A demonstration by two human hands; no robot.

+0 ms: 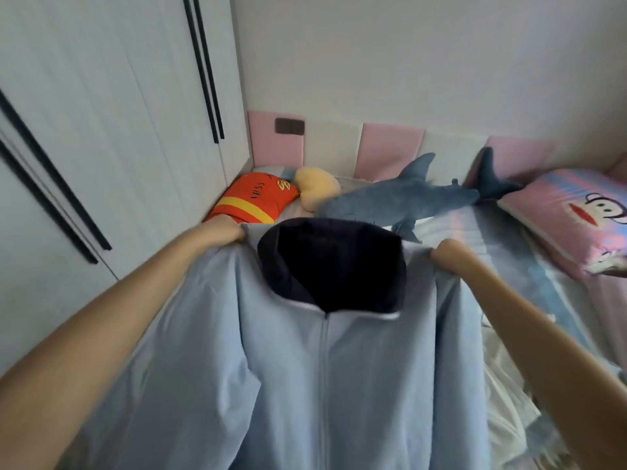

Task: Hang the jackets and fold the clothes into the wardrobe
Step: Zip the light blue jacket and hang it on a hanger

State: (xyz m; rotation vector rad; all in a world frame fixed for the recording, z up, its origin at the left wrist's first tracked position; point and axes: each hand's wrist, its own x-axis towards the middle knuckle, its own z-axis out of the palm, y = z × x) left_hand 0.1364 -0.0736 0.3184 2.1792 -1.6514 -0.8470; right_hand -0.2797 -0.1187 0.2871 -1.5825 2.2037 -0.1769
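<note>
Two grips: left hand and right hand are each clutching one jacket shoulder, spreading it between them above the bed. Judgement: keeping the shoulders level and taut is likely easing hanging.

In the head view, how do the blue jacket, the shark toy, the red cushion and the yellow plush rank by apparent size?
1. blue jacket, by far the largest, but it is nearest the camera.
2. shark toy.
3. red cushion.
4. yellow plush, the smallest.
</note>
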